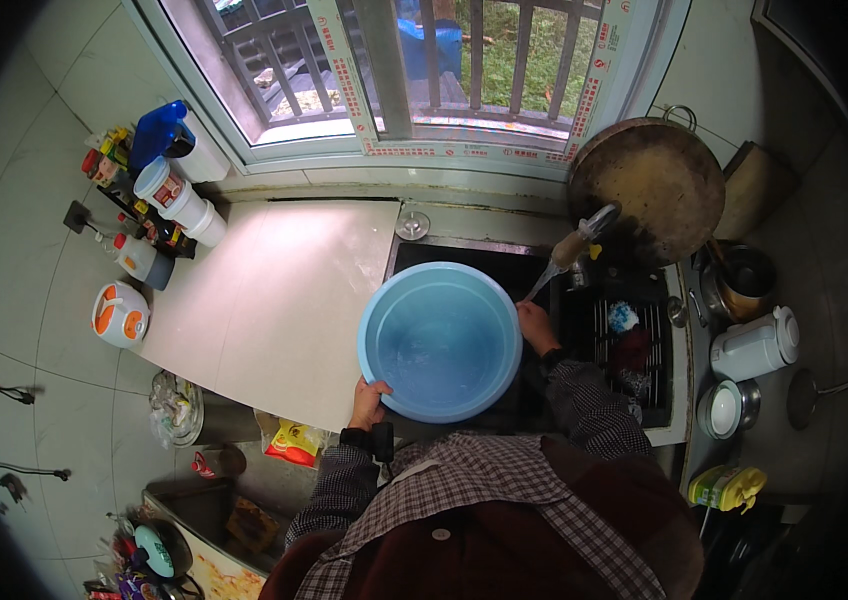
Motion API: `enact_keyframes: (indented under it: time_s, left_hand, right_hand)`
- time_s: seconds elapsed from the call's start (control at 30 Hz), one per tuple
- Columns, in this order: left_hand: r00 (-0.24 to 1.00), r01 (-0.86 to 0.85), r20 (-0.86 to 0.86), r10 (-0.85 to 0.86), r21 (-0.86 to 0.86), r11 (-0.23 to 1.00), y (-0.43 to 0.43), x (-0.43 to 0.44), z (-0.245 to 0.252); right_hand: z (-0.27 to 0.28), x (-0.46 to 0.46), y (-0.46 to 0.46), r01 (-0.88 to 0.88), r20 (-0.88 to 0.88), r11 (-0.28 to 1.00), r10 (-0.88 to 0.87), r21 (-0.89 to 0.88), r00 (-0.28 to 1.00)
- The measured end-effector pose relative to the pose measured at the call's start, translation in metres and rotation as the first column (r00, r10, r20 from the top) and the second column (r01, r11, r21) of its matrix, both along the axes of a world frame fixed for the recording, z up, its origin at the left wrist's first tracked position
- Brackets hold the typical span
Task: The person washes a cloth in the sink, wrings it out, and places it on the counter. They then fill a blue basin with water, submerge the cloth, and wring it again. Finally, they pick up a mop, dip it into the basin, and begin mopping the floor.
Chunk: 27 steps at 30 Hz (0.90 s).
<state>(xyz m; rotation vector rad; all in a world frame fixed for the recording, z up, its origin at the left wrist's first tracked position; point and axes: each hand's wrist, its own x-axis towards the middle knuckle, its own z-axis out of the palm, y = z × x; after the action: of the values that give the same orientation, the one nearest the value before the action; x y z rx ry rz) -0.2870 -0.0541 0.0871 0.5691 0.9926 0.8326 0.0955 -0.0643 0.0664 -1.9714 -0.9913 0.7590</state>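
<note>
A light blue plastic basin point(439, 341) is held over the dark sink, tilted slightly, with what looks like a little water in it. My left hand point(369, 403) grips its rim at the lower left, thumb over the edge. On the right side my right hand point(538, 330) is at the rim, its fingers partly hidden beside and under it. From the faucet point(595, 223), which has a cloth-like wrap near its spout, water runs down just outside the basin's right rim, near my right fingertips.
A pale countertop point(289, 292) lies left, with bottles and white tubs point(184, 202) at its far edge. A large wok point(645, 191) leans behind the faucet. Right of the sink are a black drain rack point(656, 375), a white kettle point(754, 343) and bowls point(724, 409).
</note>
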Motion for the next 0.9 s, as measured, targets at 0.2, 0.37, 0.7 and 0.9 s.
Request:
enact_keyframes:
  time_s: [0.2, 0.37, 0.7, 0.9]
  left_hand:
    - [1.000, 0.014, -0.016, -0.014, 0.003, 1.000, 0.004, 0.002, -0.001]
    - [0.999, 0.027, -0.024, -0.027, 0.008, 1.000, 0.005, 0.001, -0.002]
    - [1.000, 0.026, 0.005, -0.026, 0.003, 1.000, 0.004, -0.002, -0.002]
    - [1.000, 0.026, 0.000, -0.026, 0.004, 1.000, 0.003, -0.003, -0.004]
  right_hand:
    - [-0.006, 0.005, 0.000, -0.014, -0.030, 1.000, 0.014, 0.026, 0.999]
    - [-0.010, 0.007, -0.001, -0.025, -0.014, 0.999, 0.025, 0.025, 1.000]
    - [-0.002, 0.002, 0.000, -0.030, -0.011, 1.000, 0.030, 0.007, 0.999]
    - [0.008, -0.002, 0.000, -0.020, -0.011, 0.999, 0.020, 0.032, 1.000]
